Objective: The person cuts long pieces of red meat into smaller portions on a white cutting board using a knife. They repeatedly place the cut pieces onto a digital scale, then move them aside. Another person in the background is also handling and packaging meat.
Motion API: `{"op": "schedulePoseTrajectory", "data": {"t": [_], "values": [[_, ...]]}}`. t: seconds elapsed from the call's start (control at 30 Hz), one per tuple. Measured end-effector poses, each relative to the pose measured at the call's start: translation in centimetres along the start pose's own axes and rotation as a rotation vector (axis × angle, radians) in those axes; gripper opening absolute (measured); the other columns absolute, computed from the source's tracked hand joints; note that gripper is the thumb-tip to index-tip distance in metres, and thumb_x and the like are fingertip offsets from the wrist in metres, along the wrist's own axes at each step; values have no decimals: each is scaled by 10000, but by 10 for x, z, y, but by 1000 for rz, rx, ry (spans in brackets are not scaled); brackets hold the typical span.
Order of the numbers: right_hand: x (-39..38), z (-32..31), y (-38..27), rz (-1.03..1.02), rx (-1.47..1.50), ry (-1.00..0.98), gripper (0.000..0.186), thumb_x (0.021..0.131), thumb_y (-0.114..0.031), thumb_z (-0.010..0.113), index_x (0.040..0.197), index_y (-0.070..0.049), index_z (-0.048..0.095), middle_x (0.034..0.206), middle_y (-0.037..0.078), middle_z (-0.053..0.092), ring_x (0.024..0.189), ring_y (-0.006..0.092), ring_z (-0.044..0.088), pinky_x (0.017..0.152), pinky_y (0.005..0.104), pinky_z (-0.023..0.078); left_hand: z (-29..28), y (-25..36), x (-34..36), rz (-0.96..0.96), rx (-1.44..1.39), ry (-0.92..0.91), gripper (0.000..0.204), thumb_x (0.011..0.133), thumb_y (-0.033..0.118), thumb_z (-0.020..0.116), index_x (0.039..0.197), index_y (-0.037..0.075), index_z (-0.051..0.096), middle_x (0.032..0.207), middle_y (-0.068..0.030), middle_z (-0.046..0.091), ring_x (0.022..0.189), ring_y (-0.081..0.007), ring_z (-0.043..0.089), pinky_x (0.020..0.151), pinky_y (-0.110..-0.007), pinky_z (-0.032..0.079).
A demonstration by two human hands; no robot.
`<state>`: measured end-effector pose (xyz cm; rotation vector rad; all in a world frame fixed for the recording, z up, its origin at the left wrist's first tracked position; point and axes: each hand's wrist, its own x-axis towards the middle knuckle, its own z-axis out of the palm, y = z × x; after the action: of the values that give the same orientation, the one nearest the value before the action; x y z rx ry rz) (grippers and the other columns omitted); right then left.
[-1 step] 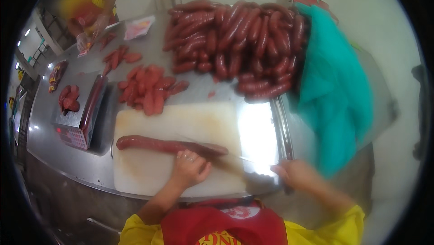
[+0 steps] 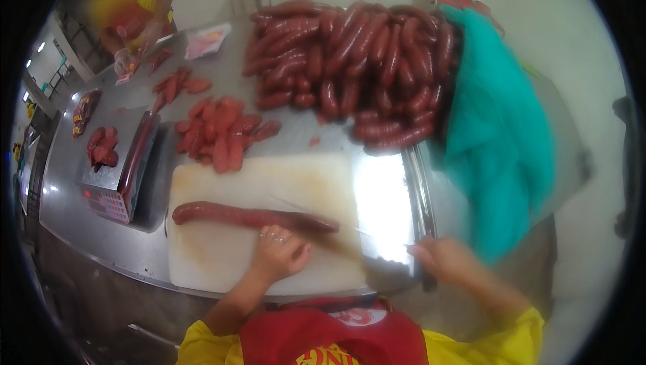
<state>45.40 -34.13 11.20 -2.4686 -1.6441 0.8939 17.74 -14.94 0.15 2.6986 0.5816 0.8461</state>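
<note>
A long dark red sausage [image 2: 222, 215] lies across the white cutting board [image 2: 202, 264]. My left hand [image 2: 279, 254] rests on the board at its near side, fingers curled and fingertips against the sausage's near edge. Off the board's right side, my right hand [image 2: 441, 257] is closed round the handle of a knife. The knife's thin blade [image 2: 296, 207] points left over the sausage's right part and is smeared by motion. Whether it touches the skin I cannot tell.
Behind the board lie cut sausage pieces [image 2: 225, 129] and a large heap of whole sausages [image 2: 356, 49]. A teal cloth [image 2: 498, 136] hangs at the right. A scale [image 2: 111, 203] stands left, carrying pieces. At the far left a co-worker's hands [image 2: 131, 55] are busy.
My left hand has shifted very slightly left. The knife and my right hand have moved a little; the sausage stays in place.
</note>
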Motion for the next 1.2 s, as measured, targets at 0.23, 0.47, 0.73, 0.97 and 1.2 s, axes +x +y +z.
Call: {"op": "schedulePoseTrajectory", "data": {"t": [0.23,0.47,0.73,0.97,1.2], "values": [[9,-2,6,11,132,140,467,946,-461,475,811,-26,578,634,206,601,636,426,605,583,481,471,-17,-38,38,-71,8,-168,355,726,304,756,963,73,630,968,-82,591,924,-268,547,805,-426,395],[17,21,-7,32,202,53,476,951,-483,448,870,-31,573,681,214,613,688,425,617,598,480,474,-20,-20,-18,-16,-70,-16,354,664,240,811,949,126,637,942,-23,564,900,-214,530,805,-372,374],[5,21,-21,-66,-41,-102,546,955,-536,381,823,-39,566,600,186,594,615,413,612,594,487,491,-6,-20,-27,31,-32,143,260,639,163,790,843,154,630,914,-1,557,861,-204,509,782,-349,360],[-15,-1,-23,32,-72,-248,570,953,-528,392,807,-5,564,581,216,585,599,418,612,554,482,490,-7,-17,-20,-4,-44,172,215,636,185,761,786,165,609,787,11,541,801,-197,512,756,-344,342],[79,81,-75,-199,75,-92,607,973,-521,331,874,20,588,652,252,604,666,440,613,626,490,494,-7,-16,-18,-36,-89,197,210,629,166,772,772,168,617,811,17,568,805,-195,526,730,-343,354]]}}
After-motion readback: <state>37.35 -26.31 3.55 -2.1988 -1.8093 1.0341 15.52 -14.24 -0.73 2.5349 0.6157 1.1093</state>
